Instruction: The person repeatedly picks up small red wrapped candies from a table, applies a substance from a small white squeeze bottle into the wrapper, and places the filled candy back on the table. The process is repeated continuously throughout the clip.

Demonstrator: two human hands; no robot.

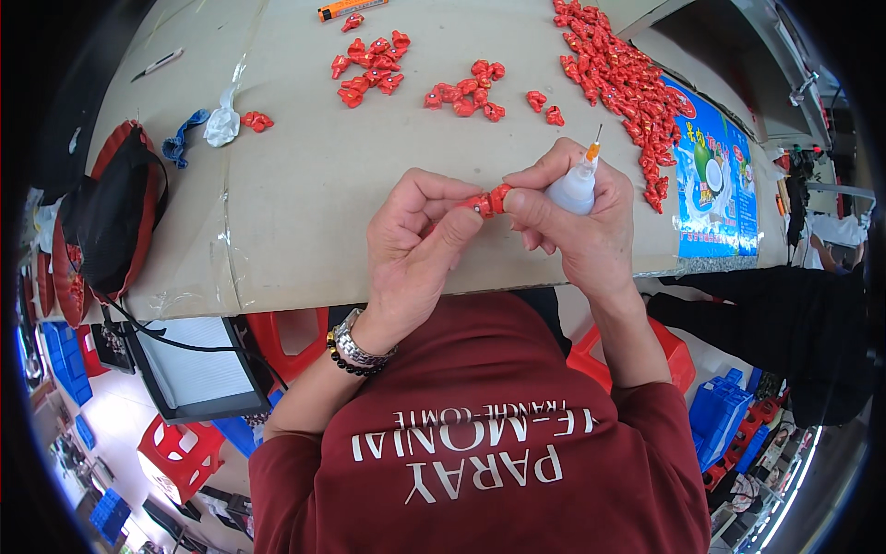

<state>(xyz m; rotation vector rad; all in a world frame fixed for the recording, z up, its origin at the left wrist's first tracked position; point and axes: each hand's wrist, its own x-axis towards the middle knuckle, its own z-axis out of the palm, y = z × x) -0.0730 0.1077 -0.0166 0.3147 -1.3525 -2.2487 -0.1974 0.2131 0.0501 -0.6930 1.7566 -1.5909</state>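
Between my two hands, above the near part of the table, is a small glossy red figure-like piece (486, 203). My left hand (415, 235) pinches its left end between thumb and fingers. The thumb and forefinger of my right hand (586, 217) grip its right end. That same hand also holds a white squeeze bottle (574, 187) in its palm, with an orange collar and a thin needle tip pointing up. The piece's finer shape is partly covered by my fingertips.
Loose red pieces (374, 65) lie in small groups across the table (305, 185). A large heap of red pieces (618, 83) sits at right, beside a blue printed carton sheet (711, 175). Crumpled white tissue (221, 120), a pen (157, 65) and a black-and-red bag (111, 212) are at left.
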